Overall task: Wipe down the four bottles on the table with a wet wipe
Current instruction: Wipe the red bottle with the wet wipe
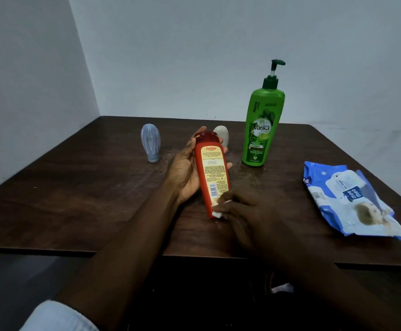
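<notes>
1. Left hand [185,168] wraps the red bottle [212,173] mid-frame, cap end tilted away, seemingly off the table [75,199], prob. so every side is reachable.
2. Right hand [247,211] pinches the white wipe [217,213] vs the bottle's near end, lower centre.
3. Green pump bottle [262,130] stands centre-right, blue bottle [150,143] left of centre, pale bottle [222,136] behind the red cap.
4. Wipe pack [352,201] lies at right, w/in reach.

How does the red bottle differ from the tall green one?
The red bottle lies tilted in the left hand; the green bottle stands upright on the table, untouched. The red bottle has a plain cap, the green bottle a pump. The right hand holds a white wipe against the red bottle only. Both carry printed labels.
</notes>
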{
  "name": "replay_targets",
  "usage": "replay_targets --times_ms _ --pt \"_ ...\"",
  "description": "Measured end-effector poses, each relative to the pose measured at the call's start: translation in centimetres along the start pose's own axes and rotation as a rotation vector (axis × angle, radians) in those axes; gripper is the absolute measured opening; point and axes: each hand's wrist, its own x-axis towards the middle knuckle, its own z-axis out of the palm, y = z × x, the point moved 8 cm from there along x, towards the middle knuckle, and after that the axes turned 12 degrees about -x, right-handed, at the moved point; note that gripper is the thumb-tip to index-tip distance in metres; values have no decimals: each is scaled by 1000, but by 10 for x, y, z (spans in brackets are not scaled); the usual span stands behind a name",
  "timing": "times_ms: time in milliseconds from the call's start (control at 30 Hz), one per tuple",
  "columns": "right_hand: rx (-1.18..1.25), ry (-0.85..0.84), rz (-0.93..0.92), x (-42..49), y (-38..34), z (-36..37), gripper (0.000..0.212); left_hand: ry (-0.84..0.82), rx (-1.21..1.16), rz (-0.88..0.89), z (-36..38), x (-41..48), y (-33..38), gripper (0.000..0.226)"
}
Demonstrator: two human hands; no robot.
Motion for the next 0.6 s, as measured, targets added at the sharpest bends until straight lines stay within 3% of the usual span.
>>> replay_targets --times_ms 133,367,600 --pt "-116 -22 -107 10 -24 0 33 -20 5 -3 2 -1 -1 47" --pt "-50 -112 -49 17 -18 -2 38 -75 -30 -27 6 -1 -1 49" --pt "-104 18 -35 86 4 -18 23 -62 12 12 10 -5 4 52"
